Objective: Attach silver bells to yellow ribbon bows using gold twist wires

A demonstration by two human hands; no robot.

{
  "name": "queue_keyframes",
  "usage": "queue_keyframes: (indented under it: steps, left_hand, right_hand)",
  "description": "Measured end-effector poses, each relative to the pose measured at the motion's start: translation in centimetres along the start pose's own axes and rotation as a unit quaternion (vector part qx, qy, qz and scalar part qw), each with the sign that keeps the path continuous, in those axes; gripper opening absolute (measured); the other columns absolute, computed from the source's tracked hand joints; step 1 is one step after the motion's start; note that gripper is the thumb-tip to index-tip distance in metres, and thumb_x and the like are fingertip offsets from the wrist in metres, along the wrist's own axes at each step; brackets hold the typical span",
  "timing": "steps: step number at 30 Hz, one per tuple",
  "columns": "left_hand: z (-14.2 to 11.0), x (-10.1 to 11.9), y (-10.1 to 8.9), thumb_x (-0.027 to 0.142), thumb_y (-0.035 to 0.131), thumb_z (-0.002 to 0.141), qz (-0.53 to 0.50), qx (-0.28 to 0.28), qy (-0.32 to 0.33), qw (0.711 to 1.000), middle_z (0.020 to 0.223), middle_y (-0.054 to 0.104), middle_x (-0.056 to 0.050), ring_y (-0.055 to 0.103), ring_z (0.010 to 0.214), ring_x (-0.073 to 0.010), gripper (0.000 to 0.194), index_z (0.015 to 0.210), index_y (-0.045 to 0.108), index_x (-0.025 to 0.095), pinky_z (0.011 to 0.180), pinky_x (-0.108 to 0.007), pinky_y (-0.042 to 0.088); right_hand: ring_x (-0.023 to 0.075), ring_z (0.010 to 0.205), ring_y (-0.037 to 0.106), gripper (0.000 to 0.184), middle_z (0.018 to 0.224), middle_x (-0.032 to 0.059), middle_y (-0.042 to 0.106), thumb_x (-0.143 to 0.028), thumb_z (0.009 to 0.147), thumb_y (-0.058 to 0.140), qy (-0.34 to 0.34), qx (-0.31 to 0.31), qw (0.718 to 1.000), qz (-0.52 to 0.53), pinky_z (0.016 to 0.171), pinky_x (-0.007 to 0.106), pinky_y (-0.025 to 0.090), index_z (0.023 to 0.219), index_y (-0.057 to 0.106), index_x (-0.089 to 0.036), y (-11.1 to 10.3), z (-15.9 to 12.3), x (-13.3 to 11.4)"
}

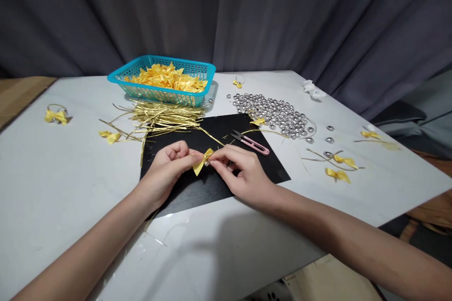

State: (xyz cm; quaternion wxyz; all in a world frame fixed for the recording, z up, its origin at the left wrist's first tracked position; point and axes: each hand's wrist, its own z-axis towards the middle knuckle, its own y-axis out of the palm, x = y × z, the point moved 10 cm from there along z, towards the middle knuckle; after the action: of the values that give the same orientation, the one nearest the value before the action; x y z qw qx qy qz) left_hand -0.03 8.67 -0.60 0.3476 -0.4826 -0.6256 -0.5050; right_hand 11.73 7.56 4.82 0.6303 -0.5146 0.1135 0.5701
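Over a black mat (208, 193), my left hand (169, 169) pinches one side of a yellow ribbon bow (199, 167). My right hand (243, 169) has its thumb and forefinger closed at the bow's other side. A small silver bell or bead (206, 162) shows at the bow's middle, partly hidden by fingertips. Just beyond my right hand lie pink-handled thread snips (251, 143), blades pointing left. A bundle of gold wire ties (165, 115) rests behind my left hand, some strands reaching onto the mat.
A blue basket (158, 92) full of yellow bows stands at the back. Many silver beads (273, 113) are heaped right of centre. Finished-looking bow loops (56, 115) sit at left and at the back. Loose bows (338, 175) with wires lie at right, near crumpled white tissue (312, 89).
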Motion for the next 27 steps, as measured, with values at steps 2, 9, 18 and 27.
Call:
queue_keyframes:
  steps: [2, 9, 18, 27]
  left_hand:
    - [0.05, -0.06, 0.09, 0.012, 0.071, 0.06, -0.002, -0.007, -0.008, 1.0, 0.046, 0.05, 0.007, 0.048, 0.051, -0.0075, 0.038, 0.049, 0.035, 0.019, 0.05, -0.018, 0.035]
    - [0.08, -0.41, 0.21, 0.012, 0.069, 0.06, -0.006, -0.018, -0.024, 1.0, 0.049, 0.051, 0.006, 0.049, 0.051, -0.008, 0.037, 0.048, 0.034, 0.019, 0.048, -0.018, 0.037]
    - [0.06, -0.47, 0.23, 0.011, 0.072, 0.062, -0.044, -0.018, -0.008, 0.999, 0.048, 0.047, 0.007, 0.049, 0.054, -0.007, 0.038, 0.05, 0.036, 0.019, 0.053, -0.016, 0.039]
    - [0.05, -0.25, 0.14, 0.015, 0.073, 0.06, -0.028, -0.01, -0.003, 1.0, 0.048, 0.049, 0.007, 0.052, 0.055, -0.0082, 0.04, 0.048, 0.035, 0.019, 0.056, -0.019, 0.041]
  right_hand:
    - [0.0089, 0.064, 0.054, 0.012, 0.075, 0.0035, 0.061, -0.013, 0.087, 0.051, -0.012, 0.002, 1.0, 0.002, 0.051, 0.018, 0.043, 0.083, 0.062, -0.014, -0.04, -0.02, -0.2]
    - [0.009, 0.063, 0.054, 0.013, 0.075, 0.0029, 0.06, -0.014, 0.088, 0.05, -0.041, 0.006, 0.999, 0.005, 0.054, 0.019, 0.045, 0.084, 0.062, -0.015, -0.12, 0.01, -0.63]
    - [0.0084, 0.061, 0.052, 0.013, 0.073, 0.0024, 0.058, -0.013, 0.088, 0.049, -0.039, 0.007, 0.999, -0.007, 0.052, 0.019, 0.043, 0.084, 0.061, -0.015, -0.2, 0.23, -0.59]
    - [0.0087, 0.06, 0.051, 0.013, 0.073, 0.0019, 0.056, -0.015, 0.088, 0.049, -0.041, -0.002, 0.999, -0.014, 0.054, 0.02, 0.042, 0.086, 0.062, -0.015, -0.19, 0.21, -0.37]
